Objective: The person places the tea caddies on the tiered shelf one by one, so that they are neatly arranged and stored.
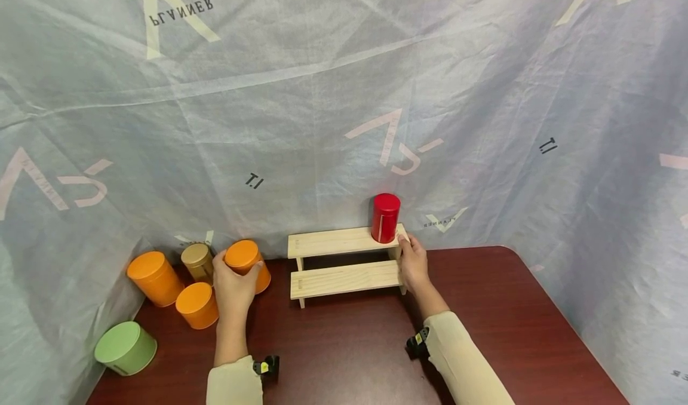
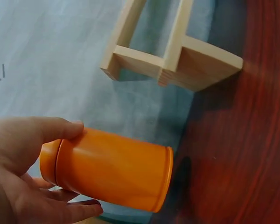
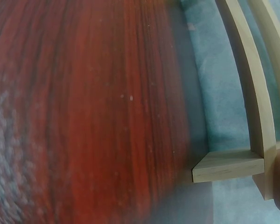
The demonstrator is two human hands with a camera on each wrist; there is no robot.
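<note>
Orange canister [image 1: 243, 254]: long axis roughly upright, near back edge of desk [image 1: 349, 345], left of wooden shelf [image 1: 344, 278] | nearer: left hand [image 1: 235, 285], lid end pinched between thumb and fingers | right hand [image 1: 415, 266]: shelf's right end gripped

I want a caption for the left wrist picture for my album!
A left hand grips an orange tin near a wooden shelf.

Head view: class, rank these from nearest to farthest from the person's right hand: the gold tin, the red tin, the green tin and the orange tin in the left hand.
1. Red tin, at the right end of the wooden shelf's upper step, close to the right hand.
2. Orange tin, in the left hand.
3. Gold tin, left of the held tin.
4. Green tin, leftmost.
</note>
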